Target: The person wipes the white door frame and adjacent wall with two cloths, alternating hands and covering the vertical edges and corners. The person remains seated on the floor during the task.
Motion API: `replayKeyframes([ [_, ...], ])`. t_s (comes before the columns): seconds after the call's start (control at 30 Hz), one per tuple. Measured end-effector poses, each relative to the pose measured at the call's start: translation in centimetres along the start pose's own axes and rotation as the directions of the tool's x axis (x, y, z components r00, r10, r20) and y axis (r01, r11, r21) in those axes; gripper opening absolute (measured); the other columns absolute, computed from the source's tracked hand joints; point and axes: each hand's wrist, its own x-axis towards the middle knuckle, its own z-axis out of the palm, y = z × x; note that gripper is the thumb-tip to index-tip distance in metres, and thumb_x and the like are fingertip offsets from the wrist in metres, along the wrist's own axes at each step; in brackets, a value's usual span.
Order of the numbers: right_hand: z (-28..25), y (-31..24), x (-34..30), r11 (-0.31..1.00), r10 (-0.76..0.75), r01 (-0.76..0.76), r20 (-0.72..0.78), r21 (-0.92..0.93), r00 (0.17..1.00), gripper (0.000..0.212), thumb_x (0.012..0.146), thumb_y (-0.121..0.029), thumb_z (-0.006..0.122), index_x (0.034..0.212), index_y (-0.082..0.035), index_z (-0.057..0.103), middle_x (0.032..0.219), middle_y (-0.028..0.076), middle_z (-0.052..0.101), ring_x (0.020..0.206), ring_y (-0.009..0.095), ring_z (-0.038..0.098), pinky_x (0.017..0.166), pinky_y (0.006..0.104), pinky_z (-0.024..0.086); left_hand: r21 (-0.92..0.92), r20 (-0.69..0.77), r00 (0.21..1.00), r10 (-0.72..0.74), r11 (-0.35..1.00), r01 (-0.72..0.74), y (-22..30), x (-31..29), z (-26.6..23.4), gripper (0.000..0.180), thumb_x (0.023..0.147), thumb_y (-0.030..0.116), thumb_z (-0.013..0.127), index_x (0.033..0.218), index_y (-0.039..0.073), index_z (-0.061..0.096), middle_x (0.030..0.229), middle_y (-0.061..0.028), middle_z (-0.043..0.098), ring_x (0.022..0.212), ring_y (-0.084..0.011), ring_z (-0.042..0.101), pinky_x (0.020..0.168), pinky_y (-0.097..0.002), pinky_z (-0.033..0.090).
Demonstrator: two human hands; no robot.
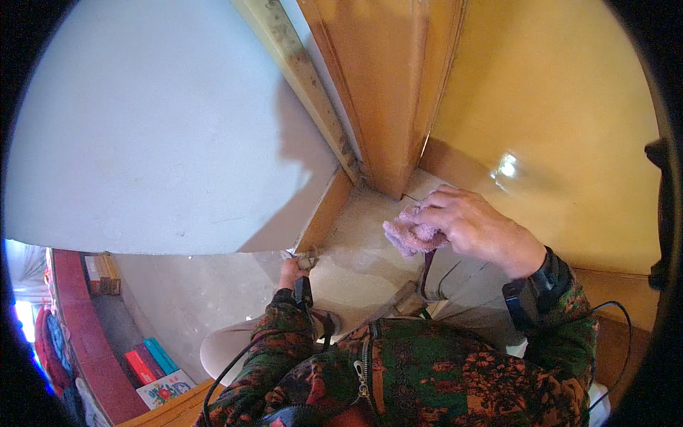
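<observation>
My right hand [466, 226] is closed around a crumpled pink cloth [414, 231], which hangs from the fingers above the floor, close to the foot of a brown wooden door frame [388, 92]. My left hand [290, 273] is low down at the lower corner of the white wall [163, 135], beside the end of a tan baseboard [325, 213]. Its fingers are small in view and partly hidden, next to a pale greyish patch, so their grip is unclear.
A yellow door panel [548, 128] with a bright reflection stands on the right. A pale wooden strip [306, 78] runs down the wall. At lower left are a dark red ledge [89, 334], red and teal boxes [151, 361] and a flowered box [166, 388]. A black cable [626, 334] loops at right.
</observation>
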Motion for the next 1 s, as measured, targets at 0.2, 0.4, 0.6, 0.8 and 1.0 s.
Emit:
replayKeyframes([
  [0.2,-0.1,0.2,-0.2,0.997,0.000,-0.002,0.033,0.073,0.999,0.031,0.078,-0.010,0.063,0.108,-0.005,0.068,0.096,0.012,0.068,0.092,0.033,0.062,0.082,0.0403,0.051,0.964,-0.112,0.924,0.365,-0.188,0.190,3.3,-4.5,4.9,0.030,0.086,0.023,0.059,0.110,0.010,0.071,0.093,-0.0091,0.073,0.082,-0.0264,0.070,0.072,-0.0386,0.056],
  [0.4,-0.4,0.5,-0.3,0.997,-0.069,0.072,-0.052,0.041,0.996,0.023,0.087,-0.020,0.054,0.105,-0.013,0.068,0.082,0.010,0.061,0.086,0.032,0.060,0.073,0.0407,0.049,0.097,-0.402,0.894,0.196,0.981,-0.171,7.2,-8.9,11.4,0.025,0.096,0.012,0.051,0.108,-0.002,0.068,0.104,-0.0052,0.070,0.090,-0.0163,0.067,0.080,-0.0318,0.055],
  [0.6,0.9,0.1,-1.0,0.999,-0.035,0.036,-0.107,0.006,0.994,0.026,0.084,-0.019,0.058,0.108,-0.015,0.068,0.086,0.009,0.064,0.087,0.032,0.061,0.072,0.0418,0.051,1.000,-0.018,0.999,0.049,-0.004,0.019,9.5,-12.3,10.1,0.048,0.092,0.023,0.060,0.134,0.002,0.052,0.132,-0.0113,0.060,0.112,-0.0264,0.062,0.100,-0.0388,0.049],
  [0.8,0.9,-0.3,-0.9,0.995,-0.001,-0.008,-0.089,-0.100,0.996,0.029,0.082,-0.018,0.059,0.109,-0.012,0.068,0.087,0.010,0.065,0.087,0.033,0.062,0.076,0.0425,0.051,0.558,0.087,0.878,0.470,0.707,-0.434,2.1,-2.0,8.6,0.045,0.096,0.029,0.052,0.138,0.012,0.051,0.133,-0.0064,0.059,0.119,-0.0247,0.057,0.102,-0.0388,0.047],
  [1.0,1.0,0.2,-1.2,1.000,-0.023,0.021,-0.130,-0.016,0.991,0.028,0.082,-0.017,0.057,0.108,-0.011,0.068,0.086,0.010,0.064,0.088,0.034,0.062,0.075,0.0446,0.051,0.725,0.200,0.913,0.355,-0.680,0.106,1.9,0.1,11.9,0.045,0.097,0.027,0.045,0.141,0.016,0.047,0.143,-0.0107,0.052,0.128,-0.0303,0.051,0.111,-0.0437,0.038],
])
